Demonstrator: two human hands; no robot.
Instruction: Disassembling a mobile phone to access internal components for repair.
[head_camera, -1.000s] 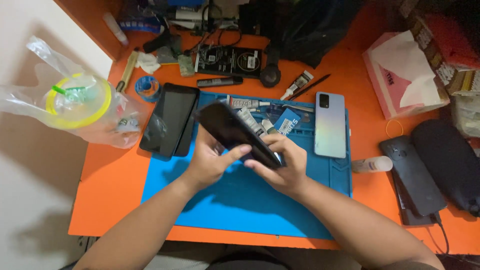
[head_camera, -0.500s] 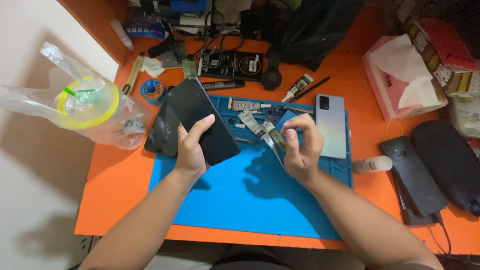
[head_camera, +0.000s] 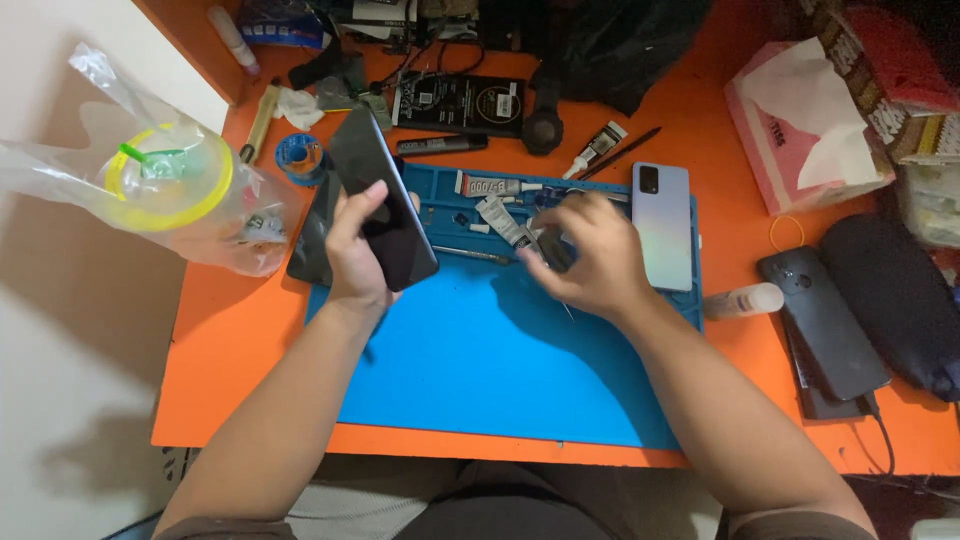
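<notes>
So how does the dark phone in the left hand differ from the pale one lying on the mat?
The dark phone is black, gripped in the left hand and tilted off the mat; the pale phone is light blue-white, lies flat and untouched with its camera side up. Both are slim rectangles.

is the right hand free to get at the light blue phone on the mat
Probably yes. The right hand hovers over the mat's tool tray, just left of the light blue phone, with nothing between them. It may be pinching a thin tool, though, which it would need to drop first.
</notes>
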